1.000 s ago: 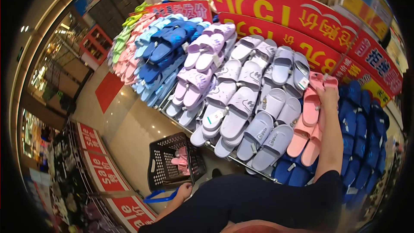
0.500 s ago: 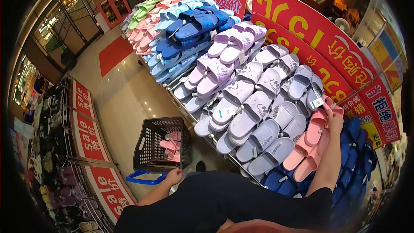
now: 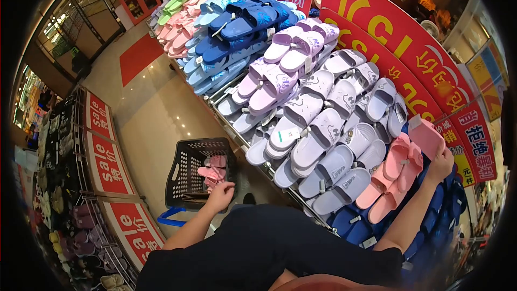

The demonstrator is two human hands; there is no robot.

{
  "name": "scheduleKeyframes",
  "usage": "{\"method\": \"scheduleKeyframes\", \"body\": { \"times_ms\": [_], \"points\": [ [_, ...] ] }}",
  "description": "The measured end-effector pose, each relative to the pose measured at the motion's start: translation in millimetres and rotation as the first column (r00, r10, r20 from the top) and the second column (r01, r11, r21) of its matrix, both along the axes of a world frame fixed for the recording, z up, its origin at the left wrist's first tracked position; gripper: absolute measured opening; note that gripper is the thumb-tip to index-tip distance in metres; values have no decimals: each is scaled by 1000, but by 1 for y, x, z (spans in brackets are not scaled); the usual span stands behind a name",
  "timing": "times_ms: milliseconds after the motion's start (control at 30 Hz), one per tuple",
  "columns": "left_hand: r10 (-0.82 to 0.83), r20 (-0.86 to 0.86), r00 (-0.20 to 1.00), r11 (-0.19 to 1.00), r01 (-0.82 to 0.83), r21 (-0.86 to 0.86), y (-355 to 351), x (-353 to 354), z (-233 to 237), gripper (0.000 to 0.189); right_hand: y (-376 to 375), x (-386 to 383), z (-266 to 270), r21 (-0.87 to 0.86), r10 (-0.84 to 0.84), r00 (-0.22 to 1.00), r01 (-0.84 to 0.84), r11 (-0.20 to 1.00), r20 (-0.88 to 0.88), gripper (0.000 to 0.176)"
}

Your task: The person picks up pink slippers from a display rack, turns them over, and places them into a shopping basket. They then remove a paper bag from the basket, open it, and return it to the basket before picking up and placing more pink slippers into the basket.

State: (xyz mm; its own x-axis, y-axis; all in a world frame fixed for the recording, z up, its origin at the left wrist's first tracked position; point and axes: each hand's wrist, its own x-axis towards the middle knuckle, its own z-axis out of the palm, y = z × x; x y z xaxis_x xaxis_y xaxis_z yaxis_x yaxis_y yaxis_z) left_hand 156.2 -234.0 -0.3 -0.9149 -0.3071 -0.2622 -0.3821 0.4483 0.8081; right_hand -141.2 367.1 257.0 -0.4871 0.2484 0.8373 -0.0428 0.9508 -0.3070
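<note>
My right hand [image 3: 444,163] grips a pink slipper [image 3: 427,137], lifted at the right end of the display with its flat sole turned toward me. Just to its left, several pink slippers [image 3: 378,183] lie on the stack. My left hand [image 3: 219,197] hovers at the near side of a black shopping basket [image 3: 186,170], off its blue handle [image 3: 171,217], with loosely bent fingers and nothing visible in them. Inside the basket are pink slippers [image 3: 214,168] and something flat and brown, partly hidden by that hand.
Grey slippers [image 3: 326,172], lilac slippers [image 3: 269,83] and blue slippers [image 3: 242,21] are piled along the display rack. Navy slippers [image 3: 433,205] lie at the right. Red price signs [image 3: 388,32] rise behind. A shoe rack with sale signs [image 3: 110,161] borders the aisle at left.
My right hand has raised a pink slipper from the pile and moved slightly right and down. My left hand has left the basket handle and shifted up toward the basket.
</note>
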Motion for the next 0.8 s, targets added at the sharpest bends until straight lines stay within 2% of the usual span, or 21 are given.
{"method": "scheduleKeyframes", "body": {
  "times_ms": [67, 133, 167, 200, 233, 267, 333, 400, 433, 467, 533, 667, 700, 800],
  "points": [
    [-90, 1, 996, 986, 89, 140, 20, -32, 57, 29, -45, 31, 29, 112, 97, 986, -82, 990, -132, 28],
    [-153, -76, 985, 827, 170, 536, 43, -60, 101, 32, -79, 61, 35, 176, 138, 976, -108, 978, -167, 17],
    [-215, -147, 965, 728, 259, 635, 51, -72, 109, 37, -98, 69, 36, 223, 234, 937, -177, 958, -259, 15],
    [-258, -230, 938, 608, 343, 716, 62, -86, 115, 43, -119, 83, 34, 164, 264, 938, -231, 959, -223, 15],
    [-264, -286, 921, 456, 380, 805, 77, -99, 127, 56, -142, 92, 32, 114, 412, 877, -396, 911, -247, 17],
    [-259, -335, 906, 294, 405, 866, 92, -110, 142, 69, -169, 102, 29, 84, 460, 845, -456, 886, -272, 23],
    [-166, -363, 917, 40, 374, 926, 119, -127, 169, 91, -221, 121, 23, 91, 590, 772, -587, 804, -237, 39],
    [-41, -313, 949, -279, 290, 916, 126, -138, 169, 86, -257, 139, 1, 86, 758, 641, -754, 651, -120, 52],
    [100, -138, 985, -283, 161, 946, 129, -145, 196, 71, -274, 147, -10, 83, 833, 545, -830, 552, -93, 51],
    [96, -340, 935, -366, 351, 862, 126, -141, 190, 66, -289, 154, -21, 77, 899, 433, -896, 438, -71, 50],
    [154, -378, 913, -336, 408, 849, 115, -138, 194, 65, -312, 172, -40, 80, 909, 417, -906, 416, -4, 52],
    [287, -256, 923, -169, 312, 935, 85, -126, 195, 64, -310, 179, -59, -126, 963, 251, -957, 262, 97, 37],
    [310, -236, 921, -143, 291, 946, 79, -123, 195, 64, -311, 178, -60, -181, 974, 210, -958, 223, 87, 25],
    [342, -205, 917, -97, 252, 963, 67, -116, 195, 63, -318, 180, -71, -320, 973, 214, -918, 232, 92, 21]
  ]
}}
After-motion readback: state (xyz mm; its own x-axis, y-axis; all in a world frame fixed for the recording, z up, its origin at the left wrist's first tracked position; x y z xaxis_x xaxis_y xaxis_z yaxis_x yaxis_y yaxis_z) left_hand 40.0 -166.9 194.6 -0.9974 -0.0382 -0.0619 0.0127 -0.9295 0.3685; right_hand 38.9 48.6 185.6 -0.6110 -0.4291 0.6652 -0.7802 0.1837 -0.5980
